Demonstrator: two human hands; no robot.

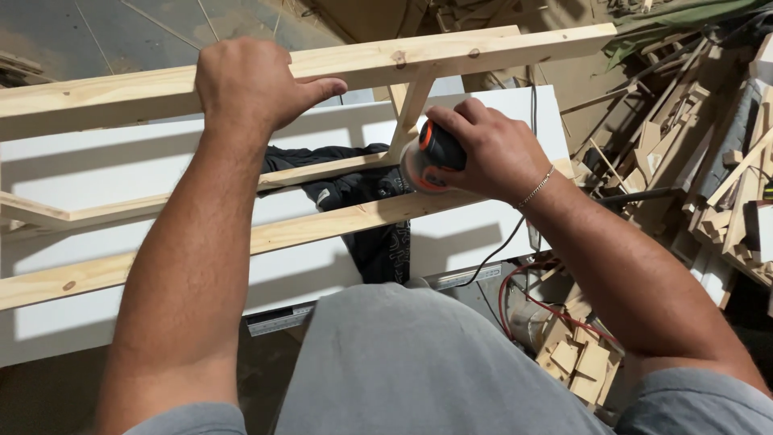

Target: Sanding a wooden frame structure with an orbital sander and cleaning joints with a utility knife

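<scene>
Right hand (pixel 487 149) grasps black-orange palm sander (pixel 431 157) against pale pine ladder-like frame (pixel 338 221); left hand (pixel 250 84) clamps top rail. Risk: black cloth (pixel 362 189) just below sander snags; cord catches.

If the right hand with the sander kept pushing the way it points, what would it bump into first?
The right hand points left, pressing the orange-and-black sander against the short wooden brace of the frame. That brace comes first; beyond it is probably the dark cloth, though depth is unclear.

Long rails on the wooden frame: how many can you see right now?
3. The top rail is under the left hand; the middle rail runs toward the sander in the right hand; the bottom rail is nearest. Others may be hidden.
</scene>
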